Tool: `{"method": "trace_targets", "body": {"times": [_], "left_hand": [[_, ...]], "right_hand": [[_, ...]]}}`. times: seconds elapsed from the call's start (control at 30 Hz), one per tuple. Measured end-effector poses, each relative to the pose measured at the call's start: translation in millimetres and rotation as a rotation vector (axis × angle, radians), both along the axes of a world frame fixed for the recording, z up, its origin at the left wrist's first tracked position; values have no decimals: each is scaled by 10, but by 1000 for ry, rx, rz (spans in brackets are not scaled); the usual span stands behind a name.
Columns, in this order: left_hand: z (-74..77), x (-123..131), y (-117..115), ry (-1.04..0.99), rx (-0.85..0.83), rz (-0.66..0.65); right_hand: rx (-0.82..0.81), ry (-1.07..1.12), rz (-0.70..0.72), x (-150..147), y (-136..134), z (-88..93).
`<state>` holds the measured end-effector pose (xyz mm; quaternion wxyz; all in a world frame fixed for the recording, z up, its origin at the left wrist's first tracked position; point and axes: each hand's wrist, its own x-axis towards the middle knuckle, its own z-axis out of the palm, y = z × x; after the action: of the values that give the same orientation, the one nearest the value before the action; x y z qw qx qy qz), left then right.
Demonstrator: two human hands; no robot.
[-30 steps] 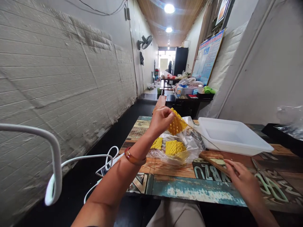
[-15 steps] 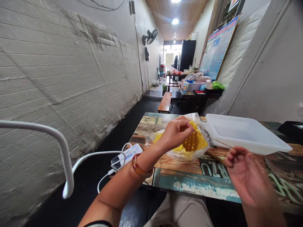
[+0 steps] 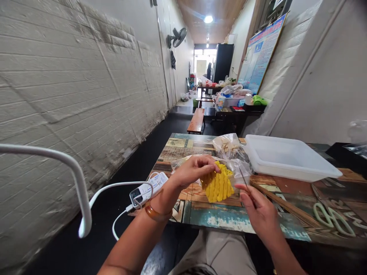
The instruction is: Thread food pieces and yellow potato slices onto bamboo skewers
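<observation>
My left hand (image 3: 197, 168) pinches the upper edge of a yellow ridged lattice slice (image 3: 219, 187), which hangs over the table. Its ridges run up and down, and I cannot tell what food it is. My right hand (image 3: 259, 212) is closed on a thin skewer (image 3: 244, 175), whose upper end points up and slightly left. The skewer is apart from the slice, to its right. Behind the hands lies a clear plastic bag (image 3: 241, 168), partly hidden by my left hand and the slice. A bundle of skewers (image 3: 292, 206) lies to the right of my right hand.
A white plastic tub (image 3: 295, 173) stands at the back right of the patterned table (image 3: 200, 214). Green-handled scissors (image 3: 322, 214) lie at the right. A white power bank (image 3: 151, 187) with a cable is at the left edge. Another clear bag (image 3: 226, 144) holds pale bits.
My left hand has drawn the yellow slice away from the bag, toward me. My right hand has moved left, closer to the slice, and the skewer is now steeper.
</observation>
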<state>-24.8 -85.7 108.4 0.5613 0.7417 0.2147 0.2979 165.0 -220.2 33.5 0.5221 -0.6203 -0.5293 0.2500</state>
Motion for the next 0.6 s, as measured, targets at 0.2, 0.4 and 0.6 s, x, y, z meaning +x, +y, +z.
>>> {"method": "trace_targets", "body": {"times": [0.2, 0.4, 0.6], "left_hand": [[-95, -47, -20, 6, -53, -100], [-283, -71, 62, -197, -367, 60], [-729, -39, 64, -346, -616, 54]], "right_hand": [[-43, 179, 237, -288, 285, -146], [-94, 602, 237, -511, 381, -84], [-63, 659, 204, -461, 578, -27]]}}
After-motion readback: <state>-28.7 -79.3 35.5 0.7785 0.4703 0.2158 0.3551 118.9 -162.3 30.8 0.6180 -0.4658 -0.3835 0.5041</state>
